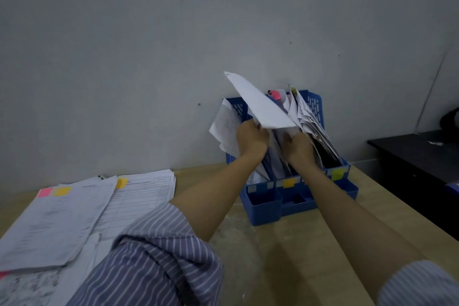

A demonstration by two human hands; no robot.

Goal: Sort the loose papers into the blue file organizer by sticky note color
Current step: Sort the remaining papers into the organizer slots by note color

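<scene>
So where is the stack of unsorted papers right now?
In the head view, the stack of unsorted papers lies flat on the wooden table at the left, well apart from the blue file organizer against the wall.

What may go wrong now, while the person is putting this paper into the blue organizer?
1. The right slot of the blue file organizer is crowded with leaning papers; pushing there may crumple them.
2. The left hand holds the raised sheet only at its lower edge, so it may bend or slip.
3. The right hand is parting papers by the middle slots; the sheet might enter a slot that does not match its note, whose color is not visible.
</scene>
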